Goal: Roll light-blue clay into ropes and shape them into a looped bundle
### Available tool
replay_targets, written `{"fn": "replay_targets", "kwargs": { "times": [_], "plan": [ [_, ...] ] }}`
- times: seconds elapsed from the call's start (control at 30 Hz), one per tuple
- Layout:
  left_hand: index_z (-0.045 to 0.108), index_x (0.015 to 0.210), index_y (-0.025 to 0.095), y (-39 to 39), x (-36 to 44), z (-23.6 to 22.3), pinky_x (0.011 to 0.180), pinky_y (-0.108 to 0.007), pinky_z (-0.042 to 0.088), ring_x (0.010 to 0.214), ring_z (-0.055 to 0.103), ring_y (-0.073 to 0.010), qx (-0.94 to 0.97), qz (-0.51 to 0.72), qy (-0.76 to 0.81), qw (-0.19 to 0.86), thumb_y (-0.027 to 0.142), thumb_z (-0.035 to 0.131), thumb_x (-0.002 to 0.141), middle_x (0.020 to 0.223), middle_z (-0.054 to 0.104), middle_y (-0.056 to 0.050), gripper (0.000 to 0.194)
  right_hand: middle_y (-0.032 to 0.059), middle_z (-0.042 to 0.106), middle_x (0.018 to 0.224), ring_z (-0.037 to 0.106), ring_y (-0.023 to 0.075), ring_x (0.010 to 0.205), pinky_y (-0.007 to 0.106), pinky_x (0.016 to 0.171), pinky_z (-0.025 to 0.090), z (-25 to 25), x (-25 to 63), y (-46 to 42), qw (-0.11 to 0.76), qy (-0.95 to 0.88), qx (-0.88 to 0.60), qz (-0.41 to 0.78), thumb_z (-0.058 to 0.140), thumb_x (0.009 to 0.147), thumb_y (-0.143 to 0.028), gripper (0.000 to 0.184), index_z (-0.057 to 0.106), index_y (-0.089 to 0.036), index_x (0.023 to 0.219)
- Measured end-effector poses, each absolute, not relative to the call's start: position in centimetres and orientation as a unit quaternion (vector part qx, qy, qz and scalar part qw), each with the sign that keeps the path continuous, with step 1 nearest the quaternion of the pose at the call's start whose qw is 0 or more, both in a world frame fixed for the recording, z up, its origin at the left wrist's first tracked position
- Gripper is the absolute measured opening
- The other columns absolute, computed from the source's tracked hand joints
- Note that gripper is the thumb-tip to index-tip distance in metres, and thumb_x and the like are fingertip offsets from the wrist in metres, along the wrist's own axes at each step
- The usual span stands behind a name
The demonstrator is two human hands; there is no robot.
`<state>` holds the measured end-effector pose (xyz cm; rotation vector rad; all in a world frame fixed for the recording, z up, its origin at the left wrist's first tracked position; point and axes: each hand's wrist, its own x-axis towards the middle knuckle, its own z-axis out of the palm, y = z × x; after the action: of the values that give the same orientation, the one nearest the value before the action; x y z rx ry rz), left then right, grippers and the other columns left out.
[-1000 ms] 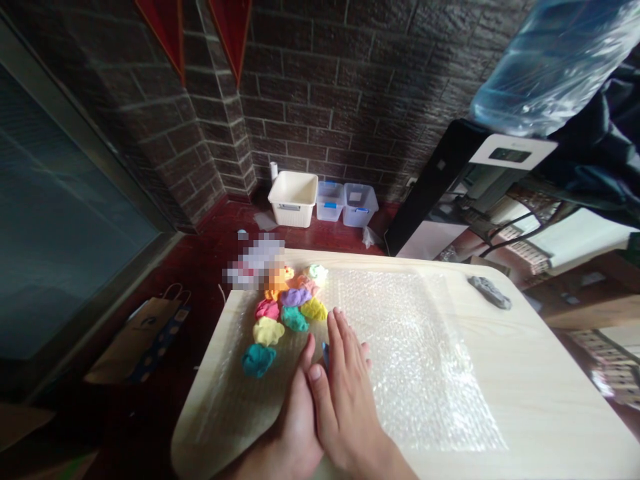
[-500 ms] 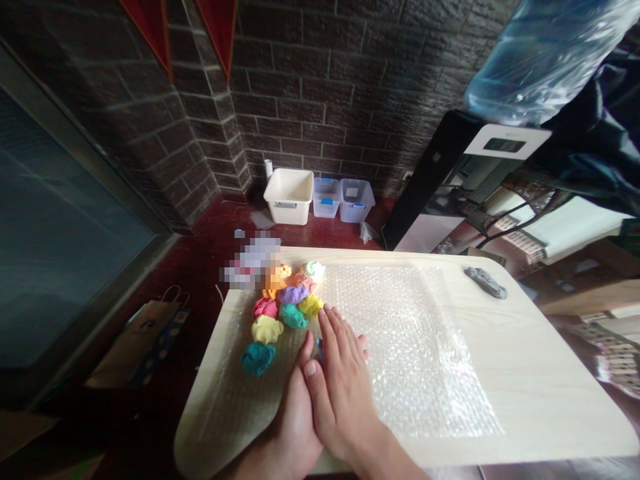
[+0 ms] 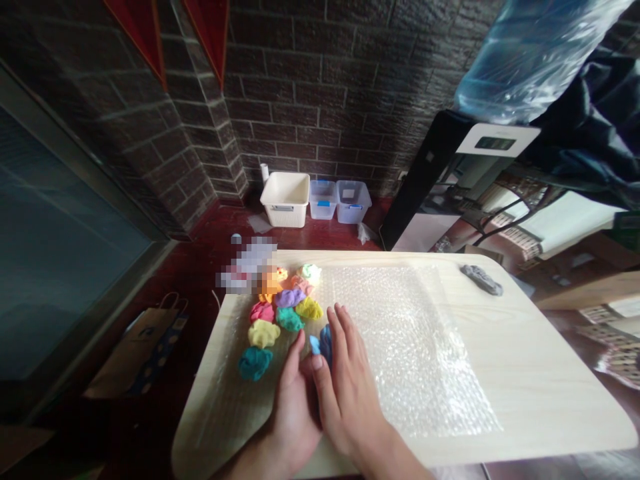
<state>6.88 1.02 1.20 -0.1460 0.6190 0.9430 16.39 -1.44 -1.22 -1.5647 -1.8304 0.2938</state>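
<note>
My left hand point(image 3: 295, 407) is cupped on its side, thumb raised. Against it from the right lies my right hand point(image 3: 350, 380), with fingers long and together and the thumb tip near the middle. Between the two hands shows a lump of blue modelling clay point(image 3: 326, 343), dark blue with a light blue piece beside my left thumb. Most of that lump is hidden by my fingers and palms. Just beyond the hands lie several clay lumps, among them a yellow lump point(image 3: 309, 308), a green lump point(image 3: 290, 319), a purple lump point(image 3: 289, 298) and a teal lump point(image 3: 255, 363).
A sheet of bubble wrap point(image 3: 415, 353) covers much of the pale wooden table point(image 3: 540, 373). A grey lump point(image 3: 481, 279) rests at the far right. Behind the table, a cream bin point(image 3: 286, 200) and two clear boxes stand on the floor near a water dispenser point(image 3: 425, 180).
My hands have parted slightly at the fingertips, and more of the blue clay shows between them. The view has shifted a little; the other lumps lie as before.
</note>
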Motion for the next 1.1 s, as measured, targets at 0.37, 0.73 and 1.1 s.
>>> {"fn": "replay_targets", "kwargs": {
  "times": [0.37, 0.73, 1.1],
  "plan": [
    [0.053, 0.158, 0.027, 0.2, 7.1, 0.1, 0.133, -0.048, 0.026, 0.154, 0.046, -0.0294, -0.012, 0.463, 0.237, 0.854, 0.050, 0.051, 0.105, 0.154, 0.063, -0.009, 0.058, 0.0228, 0.027, 0.176, 0.027, 0.0386, 0.163, 0.072, 0.127, 0.030, -1.6, 15.5, -1.5, 0.332, -0.727, -0.593, 0.104, 0.041, 0.111, -0.033, 0.073, 0.006, -0.014, 0.173],
    [0.059, 0.152, 0.016, 1.8, 6.2, 2.0, 0.124, -0.049, 0.040, 0.141, 0.061, -0.0351, -0.079, 0.391, 0.232, 0.887, 0.060, 0.048, 0.103, 0.138, 0.072, -0.017, 0.066, 0.0137, 0.035, 0.173, 0.037, 0.0333, 0.159, 0.061, 0.125, 0.040, 0.0, 17.7, -1.4, 0.458, -0.648, -0.565, 0.224, 0.031, 0.114, -0.046, 0.058, 0.028, -0.025, 0.168],
    [0.053, 0.156, 0.017, 2.6, 5.3, 2.3, 0.128, -0.050, 0.035, 0.144, 0.058, -0.0337, -0.066, 0.406, 0.222, 0.884, 0.065, 0.043, 0.102, 0.144, 0.069, -0.016, 0.073, 0.0150, 0.038, 0.171, 0.037, 0.0322, 0.159, 0.060, 0.127, 0.038, -0.5, 17.7, -1.0, 0.434, -0.624, -0.616, 0.207, 0.042, 0.112, -0.043, 0.057, 0.033, -0.023, 0.165]
  ]
}}
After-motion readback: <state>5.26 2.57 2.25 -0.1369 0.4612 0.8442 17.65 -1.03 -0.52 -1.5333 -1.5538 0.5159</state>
